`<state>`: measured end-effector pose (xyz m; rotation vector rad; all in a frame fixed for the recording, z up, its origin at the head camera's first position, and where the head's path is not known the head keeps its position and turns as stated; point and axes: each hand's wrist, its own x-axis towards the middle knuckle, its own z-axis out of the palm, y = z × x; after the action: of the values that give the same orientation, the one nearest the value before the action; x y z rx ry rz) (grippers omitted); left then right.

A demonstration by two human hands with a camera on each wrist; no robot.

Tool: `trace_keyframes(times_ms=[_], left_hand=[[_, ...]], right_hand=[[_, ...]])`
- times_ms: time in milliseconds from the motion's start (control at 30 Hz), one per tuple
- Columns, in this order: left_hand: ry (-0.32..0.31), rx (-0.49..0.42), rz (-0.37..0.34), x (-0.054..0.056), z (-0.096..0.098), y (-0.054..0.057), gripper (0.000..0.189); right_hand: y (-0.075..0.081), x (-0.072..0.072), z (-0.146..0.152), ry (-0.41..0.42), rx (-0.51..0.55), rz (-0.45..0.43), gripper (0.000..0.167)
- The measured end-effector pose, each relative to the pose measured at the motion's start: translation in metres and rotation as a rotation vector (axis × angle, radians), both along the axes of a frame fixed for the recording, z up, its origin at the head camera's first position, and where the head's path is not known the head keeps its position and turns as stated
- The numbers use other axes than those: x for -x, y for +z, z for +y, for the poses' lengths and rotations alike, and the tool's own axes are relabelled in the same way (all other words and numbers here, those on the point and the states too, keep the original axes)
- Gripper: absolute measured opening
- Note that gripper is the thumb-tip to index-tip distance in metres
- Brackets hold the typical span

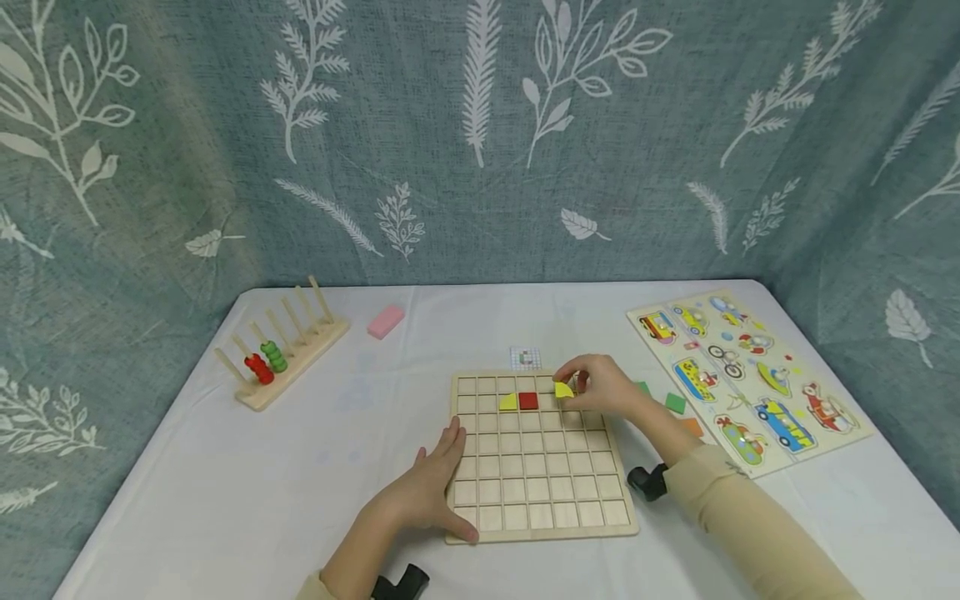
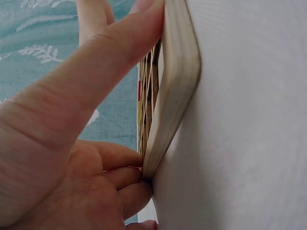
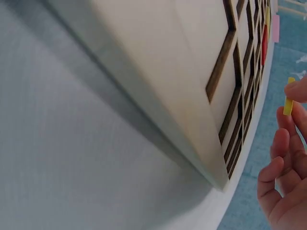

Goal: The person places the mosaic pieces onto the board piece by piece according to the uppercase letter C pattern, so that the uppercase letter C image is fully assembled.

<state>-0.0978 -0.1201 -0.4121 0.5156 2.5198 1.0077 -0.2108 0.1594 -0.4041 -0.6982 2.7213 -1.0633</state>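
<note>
A wooden grid board (image 1: 543,534) lies on the white table in front of the person. The left hand (image 1: 423,490) rests along its left side, fingers stretched out and thumb on the near left corner; in the left wrist view the thumb (image 2: 91,72) lies over the board's edge. Between thumb and fingertips the right hand (image 1: 606,385) pinches a small yellow tile (image 1: 563,390) over the upper right cells. In the right wrist view this yellow tile (image 3: 289,98) shows edge-on, raised off the grid. A yellow tile with a curved edge (image 1: 509,403) and a red square tile (image 1: 528,401) sit side by side in the second row.
A small printed card (image 1: 525,358) lies behind the board. Green (image 1: 675,403) and orange (image 1: 691,427) tiles lie to its right, beside a vehicle picture puzzle (image 1: 750,375). At the left stand a wooden peg rack (image 1: 296,358) with red and green beads and a pink block (image 1: 386,322).
</note>
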Motion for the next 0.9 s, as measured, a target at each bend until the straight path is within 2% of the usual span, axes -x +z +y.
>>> trace_keyframes(times_ms=[400, 633, 900], left_hand=[[0.002, 0.007, -0.011, 0.000, 0.000, -0.002, 0.129], [-0.004, 0.002, -0.005, 0.001, 0.000, -0.002, 0.129], [-0.008, -0.010, -0.013, 0.000, -0.001, -0.003, 0.130]], right_hand=[[-0.004, 0.005, -0.009, 0.051, -0.064, -0.033, 0.026], [-0.002, 0.006, -0.014, 0.050, -0.106, -0.093, 0.027], [0.001, 0.006, -0.018, 0.058, -0.130, -0.096, 0.027]])
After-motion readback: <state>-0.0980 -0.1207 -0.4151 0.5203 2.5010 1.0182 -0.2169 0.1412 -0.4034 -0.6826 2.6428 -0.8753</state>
